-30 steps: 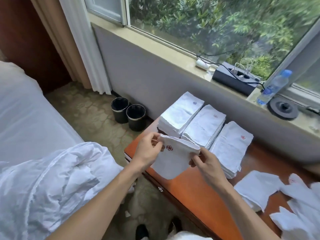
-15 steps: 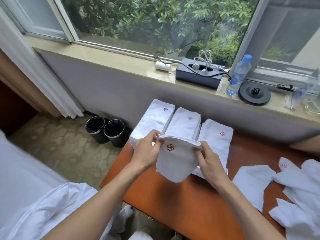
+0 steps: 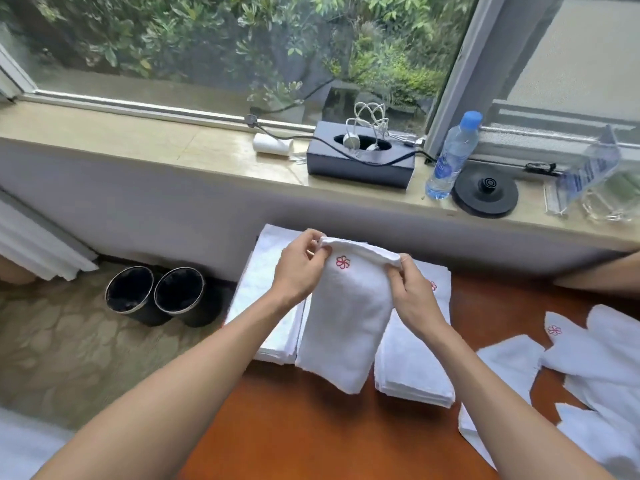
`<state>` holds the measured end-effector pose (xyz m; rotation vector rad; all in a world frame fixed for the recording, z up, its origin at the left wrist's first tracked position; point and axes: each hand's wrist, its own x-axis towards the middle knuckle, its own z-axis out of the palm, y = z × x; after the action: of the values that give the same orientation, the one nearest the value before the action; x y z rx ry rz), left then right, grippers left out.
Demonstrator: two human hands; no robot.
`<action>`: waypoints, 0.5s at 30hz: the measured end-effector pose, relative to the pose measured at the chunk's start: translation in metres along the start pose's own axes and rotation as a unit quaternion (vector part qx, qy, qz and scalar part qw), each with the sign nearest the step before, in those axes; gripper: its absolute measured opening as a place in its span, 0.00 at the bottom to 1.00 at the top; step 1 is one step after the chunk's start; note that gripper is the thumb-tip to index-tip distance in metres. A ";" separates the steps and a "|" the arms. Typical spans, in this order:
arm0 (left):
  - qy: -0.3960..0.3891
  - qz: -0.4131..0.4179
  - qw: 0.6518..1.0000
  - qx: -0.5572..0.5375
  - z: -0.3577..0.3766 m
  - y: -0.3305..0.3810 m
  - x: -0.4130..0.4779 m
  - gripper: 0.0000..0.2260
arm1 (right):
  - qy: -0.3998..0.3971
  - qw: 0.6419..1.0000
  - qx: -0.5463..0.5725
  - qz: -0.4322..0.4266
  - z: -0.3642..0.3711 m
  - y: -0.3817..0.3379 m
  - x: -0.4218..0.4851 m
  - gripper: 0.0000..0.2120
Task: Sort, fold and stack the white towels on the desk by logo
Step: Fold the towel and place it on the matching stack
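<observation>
— Above the desk (image 3: 311, 427), what do the two hands carry?
— One folded white towel (image 3: 346, 320), its red flower logo (image 3: 343, 262) facing the viewer. The left hand (image 3: 299, 271) and right hand (image 3: 412, 292) each pinch a top corner between thumb and curled fingers.
— What differs from half a second ago?
— Then the towel hung short, in front of the stacks. Now it is farther back and drapes long between the left stack (image 3: 266, 292) and the right stack (image 3: 412, 368), covering the middle one. By this reading its pile has been chosen and laying down is under way. Whether its lower end already rests on that pile cannot be told. Unfolded towels (image 3: 602, 358) lie at the right, not yet sorted.
— And the containers?
— Two black bins (image 3: 145, 315) stand on the floor, dark inside, contents not discernible. A black box (image 3: 356, 171) on the sill has coiled white cables (image 3: 367, 116) rising from its opening. A blue-capped water bottle (image 3: 453, 157) stands upright near it, seemingly filled.
</observation>
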<state>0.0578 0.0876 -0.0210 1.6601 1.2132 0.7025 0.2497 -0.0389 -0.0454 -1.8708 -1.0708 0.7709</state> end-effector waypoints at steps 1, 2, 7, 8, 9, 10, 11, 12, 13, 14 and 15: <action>-0.004 -0.006 1.000 -0.006 0.003 -0.005 0.011 0.03 | 0.010 1.000 -0.009 0.003 0.002 0.001 0.011 0.12; -0.008 -0.012 1.000 -0.014 0.007 -0.013 0.027 0.03 | 0.022 1.000 -0.015 0.011 0.007 0.004 0.026 0.13; -0.018 -0.046 0.998 -0.035 0.028 -0.055 0.082 0.04 | 0.032 0.998 -0.020 0.058 0.029 0.028 0.081 0.13; -0.022 -0.055 0.998 -0.035 0.032 -0.063 0.090 0.04 | 0.029 0.997 -0.013 0.073 0.033 0.036 0.089 0.10; -0.028 -0.066 0.997 -0.036 0.037 -0.072 0.097 0.03 | 0.029 0.996 -0.006 0.088 0.037 0.044 0.096 0.08; -0.033 -0.077 0.996 -0.036 0.041 -0.080 0.106 0.02 | 0.031 0.994 0.004 0.104 0.041 0.051 0.102 0.07; -0.040 -0.085 0.995 -0.035 0.045 -0.087 0.113 0.02 | 0.030 0.992 0.017 0.122 0.044 0.057 0.106 0.06; -0.045 -0.092 0.994 -0.035 0.049 -0.093 0.120 0.03 | 0.025 0.989 0.030 0.142 0.048 0.062 0.107 0.06; -0.047 -0.097 0.993 -0.035 0.052 -0.098 0.127 0.04 | 0.018 0.986 0.041 0.163 0.051 0.067 0.106 0.07; -0.047 -0.106 0.993 -0.034 0.055 -0.102 0.131 0.04 | 0.008 0.982 0.049 0.183 0.055 0.072 0.102 0.08; -0.045 -0.118 0.991 -0.032 0.057 -0.105 0.134 0.05 | -0.001 0.978 0.056 0.201 0.058 0.077 0.096 0.09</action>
<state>0.1105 0.2013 -0.1497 1.4501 1.2837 0.5100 0.2752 0.0439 -0.1498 -2.0127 -0.6370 1.0380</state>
